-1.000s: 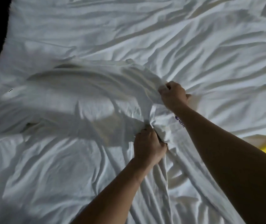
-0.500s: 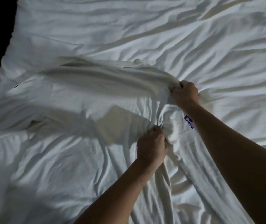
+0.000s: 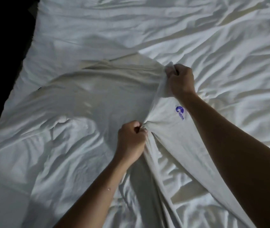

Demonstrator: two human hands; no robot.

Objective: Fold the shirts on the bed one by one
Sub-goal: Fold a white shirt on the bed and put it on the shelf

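A white shirt point(image 3: 98, 96) with a small blue logo point(image 3: 180, 111) lies spread across the bed, stretched out to the left. My right hand point(image 3: 181, 81) grips a bunched edge of the shirt at the far side. Nearer to me, my left hand point(image 3: 131, 140) pinches the shirt's fabric at a gathered point. The cloth runs taut between both fists, and a long part of it trails down towards me under my right forearm.
The bed point(image 3: 213, 38) is covered by a wrinkled white sheet. Its left edge point(image 3: 24, 60) drops into darkness.
Both hands have pulled the shirt to the right and slightly away. The logo has come fully into view, the shirt lies flatter, and the yellow cloth at the right edge has left the view.
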